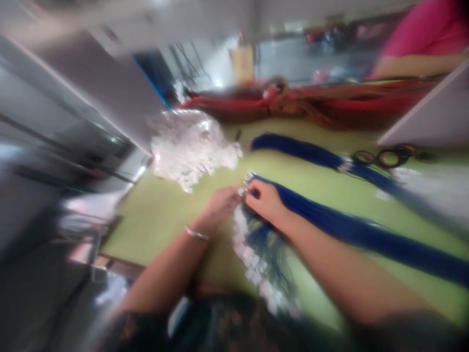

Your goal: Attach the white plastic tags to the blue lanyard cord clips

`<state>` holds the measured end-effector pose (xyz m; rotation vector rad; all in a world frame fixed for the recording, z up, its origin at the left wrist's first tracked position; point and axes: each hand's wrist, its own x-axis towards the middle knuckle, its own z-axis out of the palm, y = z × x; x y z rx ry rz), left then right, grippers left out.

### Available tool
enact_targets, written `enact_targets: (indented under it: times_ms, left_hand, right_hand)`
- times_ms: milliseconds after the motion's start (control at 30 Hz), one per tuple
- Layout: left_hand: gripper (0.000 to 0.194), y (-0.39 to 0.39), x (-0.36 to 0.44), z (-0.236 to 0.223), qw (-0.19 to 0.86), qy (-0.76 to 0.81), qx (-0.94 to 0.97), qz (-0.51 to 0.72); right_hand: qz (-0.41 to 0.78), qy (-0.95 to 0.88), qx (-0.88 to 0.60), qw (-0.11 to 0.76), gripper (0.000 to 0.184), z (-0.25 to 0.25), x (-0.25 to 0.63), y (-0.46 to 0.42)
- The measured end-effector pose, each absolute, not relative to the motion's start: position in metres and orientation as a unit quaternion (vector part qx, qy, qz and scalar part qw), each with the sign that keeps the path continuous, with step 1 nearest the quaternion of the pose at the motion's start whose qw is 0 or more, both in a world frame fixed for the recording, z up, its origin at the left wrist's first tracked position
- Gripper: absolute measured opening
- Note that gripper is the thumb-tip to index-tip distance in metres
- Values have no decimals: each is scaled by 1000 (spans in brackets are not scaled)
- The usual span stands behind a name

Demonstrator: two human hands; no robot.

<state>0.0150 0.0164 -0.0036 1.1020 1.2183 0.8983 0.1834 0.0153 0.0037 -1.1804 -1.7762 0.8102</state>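
Observation:
My left hand (223, 200), with a bangle at its wrist, is closed in a pinch at a small white plastic connector (241, 191). Close against it, my right hand (266, 198) is curled with thumb and forefinger together at the tip of a long blue wire bundle (340, 222); the wire between those fingers is blurred. Small metallic-looking wire ends (249, 176) stick out just beyond the fingers. Below my hands runs a row of white connectors (252, 264) with blue wires (273, 252) trailing from it.
A clear plastic bag with white connectors (198, 151) lies on the green tabletop (146, 230). Another blue bundle (296, 146) lies farther back, near black tape rolls (389, 157). Red wires (234, 105) stretch behind. A person's pink sleeve (421, 34) shows at upper right.

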Motion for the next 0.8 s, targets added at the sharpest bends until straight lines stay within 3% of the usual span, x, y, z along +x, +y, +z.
enact_targets:
  times_ms: [400, 500, 800]
  left_hand:
    - [31, 9, 31, 4, 486, 589, 475, 437]
    - [29, 9, 34, 2, 446, 601, 503, 432]
    - [30, 12, 31, -7, 477, 611, 475, 416]
  right_hand:
    - [268, -738, -527, 326, 4, 13, 180, 14]
    - [284, -726, -525, 343, 7, 9, 182, 16]
    - [323, -716, -529, 321, 11, 3, 187, 24]
